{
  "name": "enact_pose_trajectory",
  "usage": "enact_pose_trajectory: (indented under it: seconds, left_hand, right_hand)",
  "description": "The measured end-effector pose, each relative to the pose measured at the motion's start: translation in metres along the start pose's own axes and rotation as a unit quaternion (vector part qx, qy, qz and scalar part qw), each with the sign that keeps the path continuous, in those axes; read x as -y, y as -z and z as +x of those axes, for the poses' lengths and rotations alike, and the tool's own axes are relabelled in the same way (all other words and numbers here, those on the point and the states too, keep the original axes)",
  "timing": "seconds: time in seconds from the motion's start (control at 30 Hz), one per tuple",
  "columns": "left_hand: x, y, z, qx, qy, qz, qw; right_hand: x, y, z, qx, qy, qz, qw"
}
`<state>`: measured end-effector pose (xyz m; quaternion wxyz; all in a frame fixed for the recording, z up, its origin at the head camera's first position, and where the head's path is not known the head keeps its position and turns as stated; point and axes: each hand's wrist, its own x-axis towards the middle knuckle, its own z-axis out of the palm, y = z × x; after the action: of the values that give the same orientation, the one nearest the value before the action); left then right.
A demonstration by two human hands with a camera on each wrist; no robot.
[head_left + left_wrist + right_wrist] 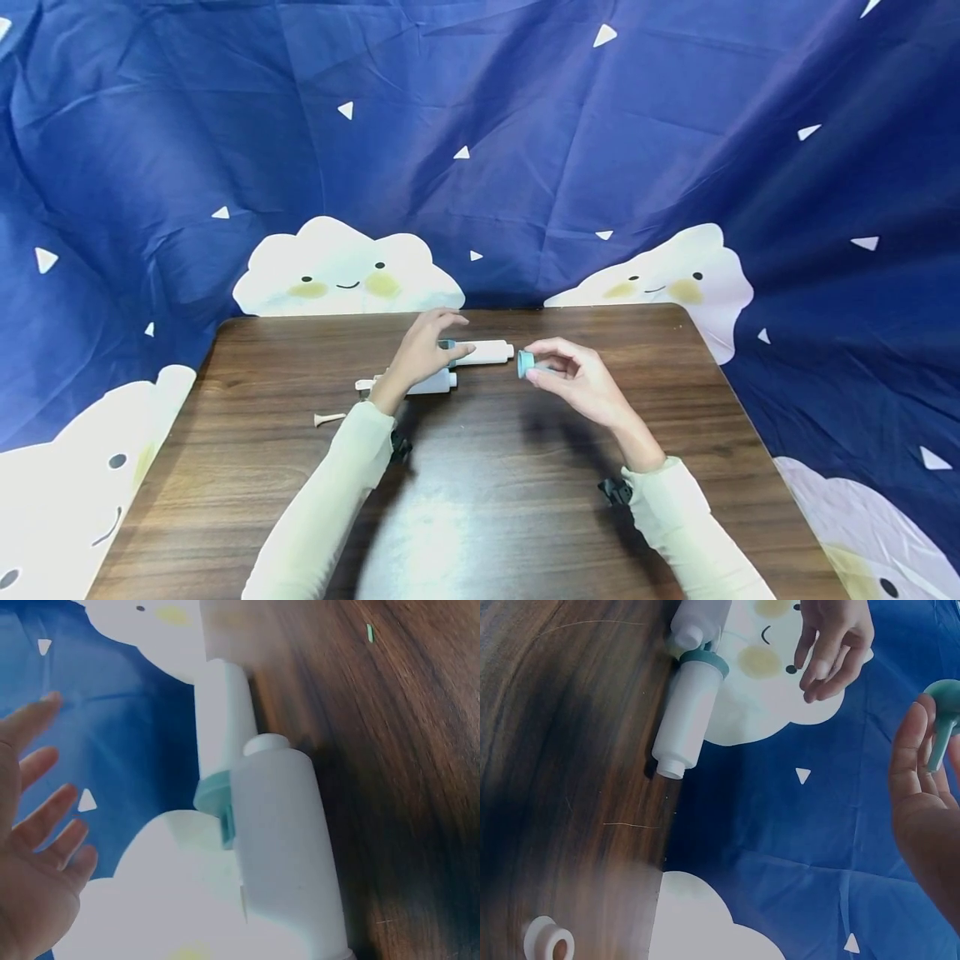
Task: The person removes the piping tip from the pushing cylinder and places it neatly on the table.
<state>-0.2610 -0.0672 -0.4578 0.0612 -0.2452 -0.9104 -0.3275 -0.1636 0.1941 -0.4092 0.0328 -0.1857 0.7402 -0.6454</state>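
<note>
Two hands: right hand (581,379) pinches a teal cap (526,362), left hand (423,350) fingers spread above white tubes (483,353)

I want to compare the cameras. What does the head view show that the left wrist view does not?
Only the head view shows the right hand pinching a small teal cap, and a cream peg on the brown wooden table. Only the left wrist view shows the teal collar close up. Both show the white plastic tube and the open left hand.
</note>
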Motion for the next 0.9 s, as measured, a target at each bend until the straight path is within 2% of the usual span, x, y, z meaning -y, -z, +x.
enact_pose_trajectory:
  seconds: [0.2,0.4,0.53,0.67,0.77,0.9]
  left_hand:
    - [-0.010,0.007,-0.010,-0.001,-0.009,-0.058,0.9983]
    - [-0.023,0.012,-0.023,-0.019,-0.025,-0.122,0.9921]
    - [-0.032,0.014,-0.031,-0.028,-0.042,-0.185,0.9814]
    - [-0.041,0.018,-0.037,-0.032,-0.048,-0.257,0.9646]
    - [-0.046,0.020,-0.042,-0.031,-0.051,-0.289,0.9555]
    - [-0.054,0.023,-0.047,-0.028,-0.049,-0.309,0.9493]
  right_hand:
    - [0.004,-0.001,0.003,-0.003,0.004,-0.015,0.9999]
    - [0.007,-0.004,0.004,-0.003,0.006,-0.019,0.9998]
    - [0.009,-0.006,0.006,0.002,0.010,-0.012,0.9999]
    - [0.011,-0.011,0.008,0.009,0.015,0.002,0.9999]
    - [0.012,-0.015,0.009,0.013,0.017,0.008,0.9997]
    - [0.014,-0.020,0.009,0.014,0.018,0.004,0.9997]
